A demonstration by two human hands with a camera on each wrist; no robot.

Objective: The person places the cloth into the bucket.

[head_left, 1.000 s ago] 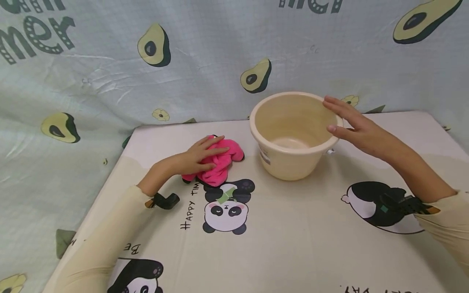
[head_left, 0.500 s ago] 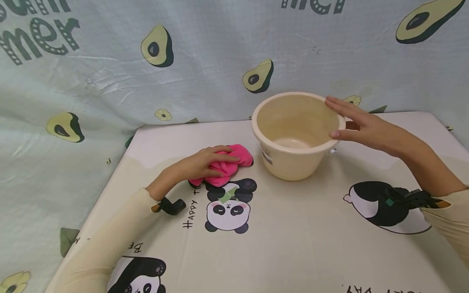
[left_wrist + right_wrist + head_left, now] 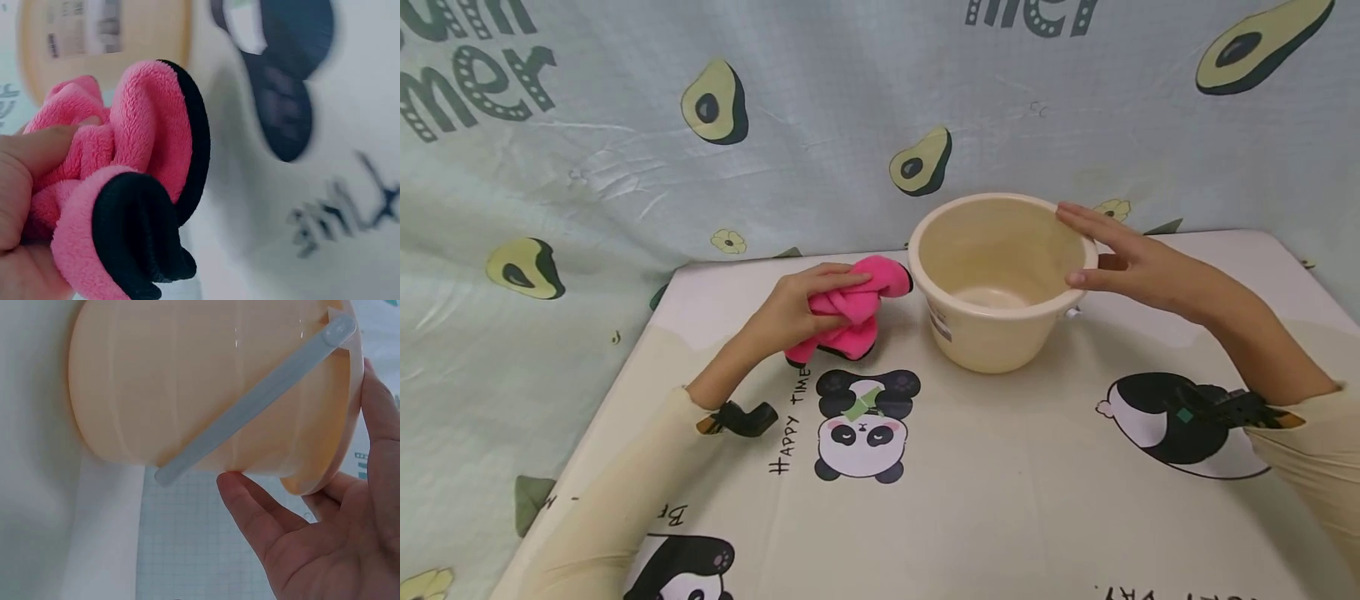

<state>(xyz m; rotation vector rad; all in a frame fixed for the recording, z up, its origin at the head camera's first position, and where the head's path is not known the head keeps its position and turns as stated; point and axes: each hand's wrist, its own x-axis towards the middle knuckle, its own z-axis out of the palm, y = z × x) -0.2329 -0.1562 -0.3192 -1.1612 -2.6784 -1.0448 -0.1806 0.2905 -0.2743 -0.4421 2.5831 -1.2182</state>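
My left hand (image 3: pixel 793 310) grips a crumpled pink fleecy cloth (image 3: pixel 853 304) with black edging, just left of the bucket. In the left wrist view, the thumb presses into the bunched cloth (image 3: pixel 131 125), and folded black-edged corners hang free. The cream plastic bucket (image 3: pixel 992 337) stands upright on the table, and its visible inside holds nothing. At its right side my right hand (image 3: pixel 1150 267) holds the rim, with thumb and index finger on the edge and other fingers against the outer wall. A pale handle (image 3: pixel 250 406) hangs down the bucket's outside in the right wrist view.
A panda-print cover (image 3: pixel 970 500) lies over the table. Behind and to the left hangs a pale avocado-print curtain (image 3: pixel 820 100), close to the table's back edge. A dark wrist mount (image 3: pixel 745 418) sits on each forearm.
The left hand has closed on the pink cloth, gathered it and raised it from the tabletop. Right-hand fingers have tucked against the bucket's outer wall; the bucket stays in place.
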